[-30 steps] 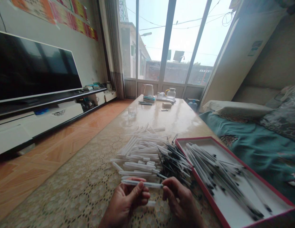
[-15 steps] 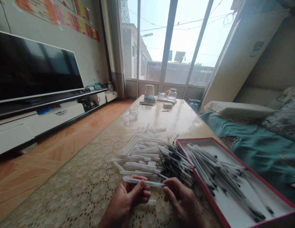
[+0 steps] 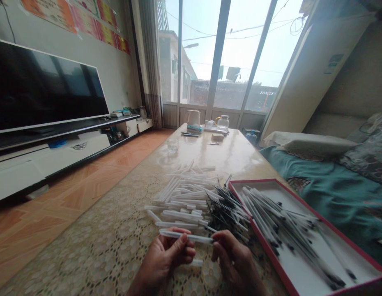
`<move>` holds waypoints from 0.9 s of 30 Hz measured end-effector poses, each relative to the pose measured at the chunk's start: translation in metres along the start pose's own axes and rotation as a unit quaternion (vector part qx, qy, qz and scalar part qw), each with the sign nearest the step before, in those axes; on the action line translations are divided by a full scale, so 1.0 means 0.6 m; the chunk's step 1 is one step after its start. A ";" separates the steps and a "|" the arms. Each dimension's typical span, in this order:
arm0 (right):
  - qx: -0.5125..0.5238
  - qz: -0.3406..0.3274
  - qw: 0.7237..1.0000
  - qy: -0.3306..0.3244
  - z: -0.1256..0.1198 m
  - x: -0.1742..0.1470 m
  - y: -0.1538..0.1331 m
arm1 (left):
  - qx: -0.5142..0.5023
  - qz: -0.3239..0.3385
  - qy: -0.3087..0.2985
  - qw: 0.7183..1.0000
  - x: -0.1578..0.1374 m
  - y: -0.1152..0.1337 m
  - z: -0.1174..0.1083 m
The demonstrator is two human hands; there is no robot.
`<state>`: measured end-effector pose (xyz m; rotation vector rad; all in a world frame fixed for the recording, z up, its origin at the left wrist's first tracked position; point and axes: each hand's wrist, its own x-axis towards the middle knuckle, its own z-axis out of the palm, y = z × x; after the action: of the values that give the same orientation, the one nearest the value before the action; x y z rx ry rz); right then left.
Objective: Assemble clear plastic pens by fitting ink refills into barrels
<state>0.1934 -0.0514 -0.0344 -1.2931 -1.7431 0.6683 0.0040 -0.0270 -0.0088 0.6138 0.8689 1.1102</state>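
Left of the box's (image 3: pixel 302 271) left edge, the left hand (image 3: pixel 171 250) pinches a pen's (image 3: pixel 199 238) barrel and the right hand (image 3: pixel 232 251) its dark end, apparently to steady it.

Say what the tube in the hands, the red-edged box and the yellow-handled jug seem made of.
Tube: likely smooth plastic, being whitish and translucent.
Box: probably cardboard, matte white inside, judging by its thin, flat walls.
Jug: glass or clear plastic, smooth-looking, since the background shows through; which one is unclear.

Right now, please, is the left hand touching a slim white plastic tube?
Touching: the head view shows the left hand gripping the tube between thumb and fingers.
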 end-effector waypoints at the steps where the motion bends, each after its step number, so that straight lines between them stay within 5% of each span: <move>1: 0.009 0.010 1.000 0.005 0.001 0.000 -0.001 | -0.001 -0.001 0.000 1.000 0.000 0.000 0.000; 10: 0.011 -0.002 0.999 0.035 0.004 0.001 -0.006 | 0.012 -0.006 0.010 1.000 -0.002 0.006 0.005; 15: 0.094 0.057 0.994 0.027 0.012 -0.001 0.002 | 0.010 -0.003 0.003 1.000 0.001 -0.001 -0.001; 23: 0.033 0.032 0.999 0.023 -0.006 0.003 -0.008 | 0.005 -0.002 0.011 1.000 0.000 0.005 0.001; 27: 0.013 0.072 0.993 0.095 -0.024 0.011 0.002 | -0.008 -0.007 0.023 1.000 -0.003 0.011 0.006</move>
<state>0.2056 -0.0458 -0.0262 -1.4260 -1.4940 0.6236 0.0030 -0.0266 -0.0010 0.5709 0.9019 1.1207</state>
